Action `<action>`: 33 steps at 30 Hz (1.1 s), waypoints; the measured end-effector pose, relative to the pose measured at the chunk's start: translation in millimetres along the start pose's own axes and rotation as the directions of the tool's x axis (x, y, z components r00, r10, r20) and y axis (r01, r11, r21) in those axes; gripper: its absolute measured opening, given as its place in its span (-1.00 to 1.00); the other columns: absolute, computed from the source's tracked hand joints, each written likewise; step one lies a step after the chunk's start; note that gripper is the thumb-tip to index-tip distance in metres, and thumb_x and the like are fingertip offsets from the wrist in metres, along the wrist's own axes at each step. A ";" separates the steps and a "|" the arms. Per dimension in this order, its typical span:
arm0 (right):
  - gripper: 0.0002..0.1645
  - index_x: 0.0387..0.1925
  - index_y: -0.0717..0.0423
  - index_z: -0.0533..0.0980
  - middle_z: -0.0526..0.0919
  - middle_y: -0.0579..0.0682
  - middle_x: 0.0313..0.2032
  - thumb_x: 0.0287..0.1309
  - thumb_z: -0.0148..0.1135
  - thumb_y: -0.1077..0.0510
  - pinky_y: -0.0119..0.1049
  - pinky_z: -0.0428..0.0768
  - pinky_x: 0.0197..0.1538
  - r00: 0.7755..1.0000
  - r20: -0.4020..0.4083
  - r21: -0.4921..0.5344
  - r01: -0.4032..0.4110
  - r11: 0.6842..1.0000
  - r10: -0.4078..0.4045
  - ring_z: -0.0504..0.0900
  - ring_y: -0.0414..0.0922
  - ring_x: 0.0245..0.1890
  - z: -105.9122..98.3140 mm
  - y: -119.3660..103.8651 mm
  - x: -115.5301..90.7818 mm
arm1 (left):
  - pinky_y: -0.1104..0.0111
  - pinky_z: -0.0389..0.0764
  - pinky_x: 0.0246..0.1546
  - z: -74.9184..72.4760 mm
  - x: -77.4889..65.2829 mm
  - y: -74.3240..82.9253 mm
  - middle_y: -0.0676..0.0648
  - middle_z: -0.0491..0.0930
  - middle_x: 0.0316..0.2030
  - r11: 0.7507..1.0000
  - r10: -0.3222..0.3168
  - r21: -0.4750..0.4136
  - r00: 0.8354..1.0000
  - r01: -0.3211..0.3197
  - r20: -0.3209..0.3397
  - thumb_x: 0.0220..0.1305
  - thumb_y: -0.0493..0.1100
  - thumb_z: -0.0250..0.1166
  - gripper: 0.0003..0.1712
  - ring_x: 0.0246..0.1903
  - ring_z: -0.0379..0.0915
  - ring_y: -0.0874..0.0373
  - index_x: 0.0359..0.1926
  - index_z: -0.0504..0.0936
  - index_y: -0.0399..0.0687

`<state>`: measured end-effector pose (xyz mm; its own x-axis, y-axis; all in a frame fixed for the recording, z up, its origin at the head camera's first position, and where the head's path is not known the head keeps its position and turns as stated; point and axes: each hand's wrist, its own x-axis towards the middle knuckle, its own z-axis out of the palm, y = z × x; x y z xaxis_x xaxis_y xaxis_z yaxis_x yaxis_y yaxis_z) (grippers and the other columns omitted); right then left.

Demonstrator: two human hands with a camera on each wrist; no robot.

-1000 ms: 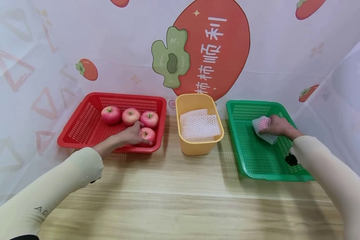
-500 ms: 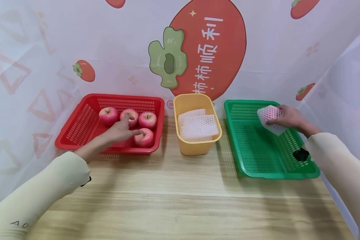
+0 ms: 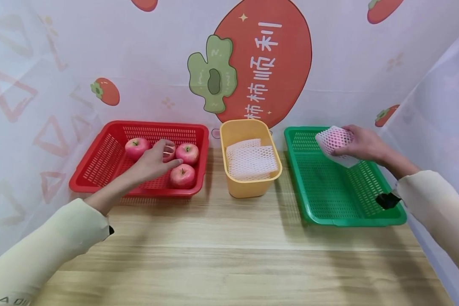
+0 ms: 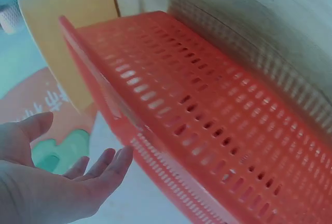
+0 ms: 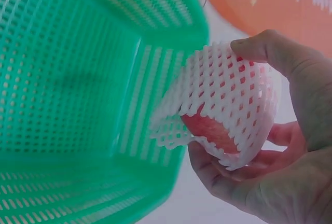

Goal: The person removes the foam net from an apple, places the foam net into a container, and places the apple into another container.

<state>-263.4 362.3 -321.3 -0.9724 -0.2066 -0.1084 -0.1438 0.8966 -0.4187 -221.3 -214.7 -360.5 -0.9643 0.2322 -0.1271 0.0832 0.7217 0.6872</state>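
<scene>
My right hand grips an apple wrapped in a white foam net, above the back of the green basket. In the right wrist view, red apple skin shows through the net's open end, and the thumb and fingers curl round the net. Over the red basket hovers my left hand, fingers loosely bent with nothing between them. Several red apples lie below it: one at the left, one at the right, one in front. Another is partly hidden behind the left fingers.
Between the baskets stands a yellow bin holding white foam nets. All three containers stand on a wooden table. A printed cloth hangs close behind them.
My left hand has drawn back from the front apple and now hovers to its left. My right hand has lifted the netted apple up from inside the green basket.
</scene>
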 end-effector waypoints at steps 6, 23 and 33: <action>0.16 0.50 0.39 0.20 0.52 0.44 0.18 0.11 0.62 -0.08 -0.11 0.71 -0.21 0.999 0.008 -0.013 0.036 0.999 -0.036 0.57 0.29 0.02 3.4 -35.7 -12.6 | -0.15 0.50 0.35 6.3 -8.8 16.2 -0.38 0.39 0.38 0.997 0.073 -0.004 0.997 -0.073 -0.016 0.48 -0.13 0.34 -0.28 0.39 0.38 -0.35 0.46 0.25 -0.36; 0.14 0.44 0.26 0.35 0.59 0.22 0.18 -0.14 0.74 0.06 0.06 0.77 -0.01 0.976 0.051 0.026 0.213 0.977 -0.214 0.57 0.15 0.09 43.3 -117.2 -60.2 | -0.03 0.67 0.18 39.3 -36.4 55.3 -0.24 0.59 0.21 0.944 0.270 -0.179 0.961 -0.277 -0.063 0.38 -0.30 0.42 -0.47 0.23 0.58 -0.19 0.30 0.47 -0.29; 0.15 0.43 0.22 0.39 0.61 0.10 0.19 -0.22 0.77 0.11 -0.05 0.77 0.01 0.944 0.102 0.052 0.309 0.950 -0.312 0.57 0.06 0.12 68.8 -141.2 -84.4 | 0.12 0.72 0.14 63.1 -56.3 62.4 -0.12 0.65 0.17 0.935 0.297 -0.203 0.955 -0.291 -0.004 0.38 -0.27 0.43 -0.51 0.15 0.63 -0.04 0.27 0.54 -0.17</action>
<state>-148.4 226.2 -315.0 -0.8548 -0.5151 -0.0631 -0.4273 0.7676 -0.4777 -145.9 -141.6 -355.6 -0.8972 0.4332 0.0854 0.3075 0.4743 0.8249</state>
